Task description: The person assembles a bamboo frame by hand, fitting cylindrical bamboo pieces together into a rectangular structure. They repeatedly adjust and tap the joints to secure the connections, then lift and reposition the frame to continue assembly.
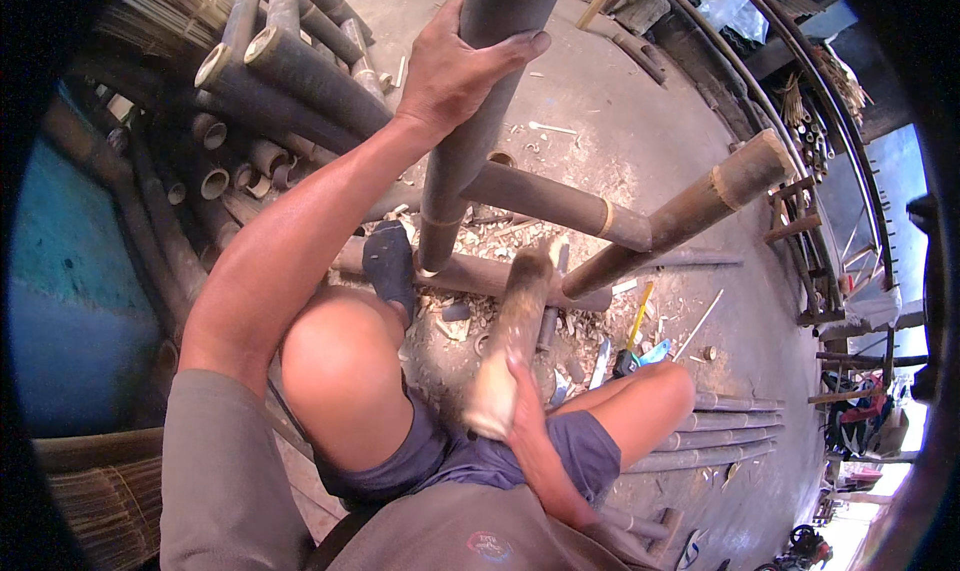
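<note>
My left hand [448, 79] is wrapped round the upper part of a thick dark bamboo post [468, 151]. A horizontal bamboo rail [552, 205] joins this post to a second bamboo post [690, 216], which leans away to the right. Low down, a bamboo base bar [462, 273] runs between their feet. In front of my lap my right hand [527, 401] is closed round a short, thick length of bamboo [517, 306], pale at its near end and smeared by motion. Its far end is close to the base bar; whether they touch I cannot tell.
Bamboo frames and cut tubes [310, 81] crowd the left. Shavings [590, 186] litter the floor around the posts. A tape measure [626, 362] with its yellow blade out lies beside my right knee, near several bamboo poles [725, 436]. My socked foot [388, 259] is by the base bar.
</note>
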`<state>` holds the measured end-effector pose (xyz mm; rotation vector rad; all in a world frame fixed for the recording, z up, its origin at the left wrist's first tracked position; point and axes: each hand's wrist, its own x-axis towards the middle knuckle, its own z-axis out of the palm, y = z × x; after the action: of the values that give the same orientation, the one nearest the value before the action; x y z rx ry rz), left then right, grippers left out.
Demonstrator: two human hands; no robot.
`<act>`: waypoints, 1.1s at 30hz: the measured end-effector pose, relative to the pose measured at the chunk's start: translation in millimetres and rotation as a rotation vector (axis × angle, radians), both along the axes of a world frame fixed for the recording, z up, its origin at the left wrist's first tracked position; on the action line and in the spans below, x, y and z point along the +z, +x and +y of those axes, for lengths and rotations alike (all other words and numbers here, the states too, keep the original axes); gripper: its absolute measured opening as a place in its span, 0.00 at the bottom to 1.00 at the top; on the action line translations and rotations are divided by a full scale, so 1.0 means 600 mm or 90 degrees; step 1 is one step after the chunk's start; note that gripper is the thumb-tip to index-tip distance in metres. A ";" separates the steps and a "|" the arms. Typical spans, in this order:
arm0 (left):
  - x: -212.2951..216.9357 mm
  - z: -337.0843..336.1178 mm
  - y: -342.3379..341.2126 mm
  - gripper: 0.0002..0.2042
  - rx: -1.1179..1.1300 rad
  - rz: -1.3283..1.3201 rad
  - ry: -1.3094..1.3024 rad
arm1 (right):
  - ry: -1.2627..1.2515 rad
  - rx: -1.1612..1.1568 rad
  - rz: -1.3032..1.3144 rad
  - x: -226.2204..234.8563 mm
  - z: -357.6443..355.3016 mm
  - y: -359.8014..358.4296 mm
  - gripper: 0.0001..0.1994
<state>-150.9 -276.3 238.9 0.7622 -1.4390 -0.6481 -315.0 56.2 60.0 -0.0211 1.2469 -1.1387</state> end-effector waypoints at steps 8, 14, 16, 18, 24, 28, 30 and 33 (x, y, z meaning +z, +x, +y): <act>0.003 0.009 0.000 0.29 -0.002 0.024 -0.010 | -0.070 0.026 0.029 -0.062 -0.067 0.056 0.33; -0.001 0.021 0.011 0.25 -0.016 0.070 -0.010 | -0.118 0.122 0.092 -0.049 -0.075 0.062 0.36; -0.005 0.026 0.012 0.25 -0.030 0.080 0.007 | -0.124 0.113 0.170 -0.053 -0.077 0.065 0.35; -0.009 0.028 0.012 0.24 -0.032 0.088 -0.001 | -0.130 0.148 0.100 -0.058 -0.077 0.065 0.34; -0.028 0.037 0.031 0.25 -0.024 0.108 0.022 | -0.126 0.152 0.076 -0.053 -0.069 0.056 0.30; -0.036 0.033 0.038 0.28 -0.004 0.095 0.017 | -0.108 0.215 0.113 -0.016 -0.041 0.028 0.36; -0.042 0.031 0.036 0.26 -0.128 0.235 0.041 | -0.113 0.265 0.177 0.014 -0.013 0.000 0.40; -0.045 0.030 0.037 0.24 -0.075 0.178 0.071 | -0.174 0.442 0.394 0.081 0.030 -0.065 0.49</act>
<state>-128.5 -258.4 211.7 0.6476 -1.2046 -0.8946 -353.8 73.9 108.8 -1.0007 1.4354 -0.6842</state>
